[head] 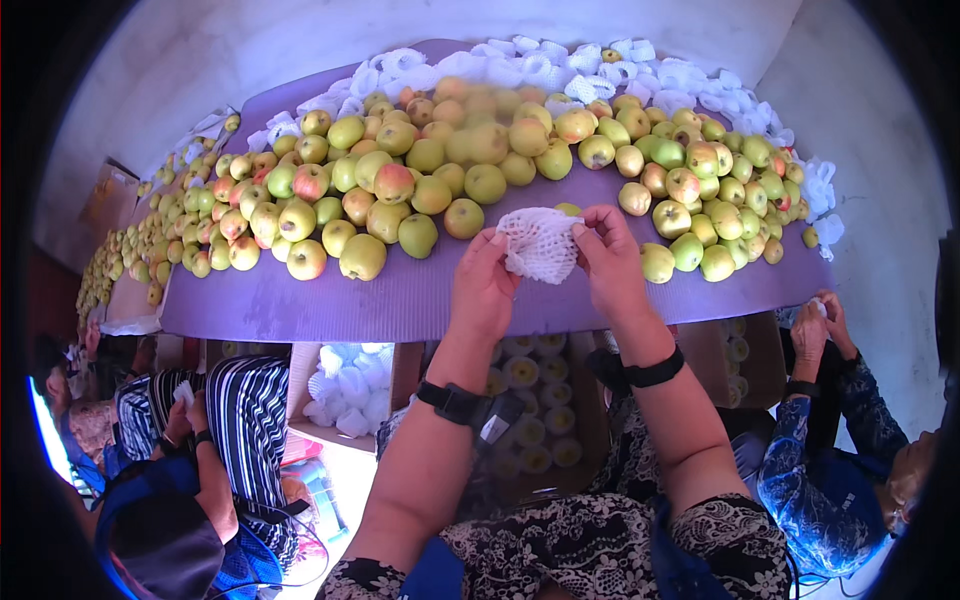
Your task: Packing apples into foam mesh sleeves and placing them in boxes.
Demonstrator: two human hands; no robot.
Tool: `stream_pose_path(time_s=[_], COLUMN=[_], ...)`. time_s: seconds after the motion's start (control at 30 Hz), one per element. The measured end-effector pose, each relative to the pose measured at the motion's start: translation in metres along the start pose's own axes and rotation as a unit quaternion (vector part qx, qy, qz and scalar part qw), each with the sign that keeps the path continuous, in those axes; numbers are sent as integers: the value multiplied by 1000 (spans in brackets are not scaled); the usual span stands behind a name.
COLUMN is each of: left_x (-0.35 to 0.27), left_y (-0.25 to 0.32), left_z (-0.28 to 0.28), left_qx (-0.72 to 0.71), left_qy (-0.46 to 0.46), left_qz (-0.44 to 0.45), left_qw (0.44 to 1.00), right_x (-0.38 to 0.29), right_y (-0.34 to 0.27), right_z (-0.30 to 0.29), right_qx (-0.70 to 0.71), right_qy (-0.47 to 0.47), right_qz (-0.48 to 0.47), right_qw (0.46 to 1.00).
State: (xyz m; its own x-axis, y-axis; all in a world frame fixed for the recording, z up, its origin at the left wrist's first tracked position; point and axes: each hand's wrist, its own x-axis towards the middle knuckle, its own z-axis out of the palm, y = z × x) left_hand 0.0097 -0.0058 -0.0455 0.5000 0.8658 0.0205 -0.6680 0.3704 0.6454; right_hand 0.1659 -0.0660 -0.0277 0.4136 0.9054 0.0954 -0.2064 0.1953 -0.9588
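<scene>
A white foam net sleeve [540, 244] is stretched between my two hands over the front part of the purple table [315, 307]. My left hand [486, 281] pinches its left edge with thumb and fingers. My right hand [609, 259] grips the right edge the same way. Whether anything is inside the sleeve, I cannot tell. A yellow-green apple [568, 209] shows partly just behind it. Heaped apples [390, 184] spread to the left and behind, and another heap of apples [705, 187] lies to the right.
Loose foam nets [540, 66] line the table's back. Below its front edge stand a cardboard box of netted apples [525, 420] and a box of white foam nets [352, 386]. Co-workers sit at left [180, 465] and right [832, 465], each with hands on white material.
</scene>
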Motion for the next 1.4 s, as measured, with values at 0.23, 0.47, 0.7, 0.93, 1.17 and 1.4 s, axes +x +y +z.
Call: stream_pose_path(time_s=[0.23, 0.47, 0.7, 0.93, 1.17, 1.4], left_x=[1, 1, -2, -2, -13, 1], left_y=[-5, -11, 10, 20, 22, 24], left_z=[-2, 4, -2, -13, 2, -16], left_qx=[28, 241, 156, 199, 81, 145], left_qy=[-15, 86, 8, 24, -103, 23], left_qz=[16, 130, 16, 17, -9, -74], left_qw=[999, 958, 988, 980, 991, 986], right_x=[-12, -6, 1, 13, 6, 17], right_y=[3, -6, -12, -4, -10, -19], right_z=[20, 22, 15, 10, 20, 7], right_qx=[-88, -234, -161, -64, -23, -121], right_qy=[-64, -61, -125, -10, -59, 0], right_qz=[-58, -110, -58, -97, -123, -200], right_qw=[992, 964, 977, 993, 990, 972])
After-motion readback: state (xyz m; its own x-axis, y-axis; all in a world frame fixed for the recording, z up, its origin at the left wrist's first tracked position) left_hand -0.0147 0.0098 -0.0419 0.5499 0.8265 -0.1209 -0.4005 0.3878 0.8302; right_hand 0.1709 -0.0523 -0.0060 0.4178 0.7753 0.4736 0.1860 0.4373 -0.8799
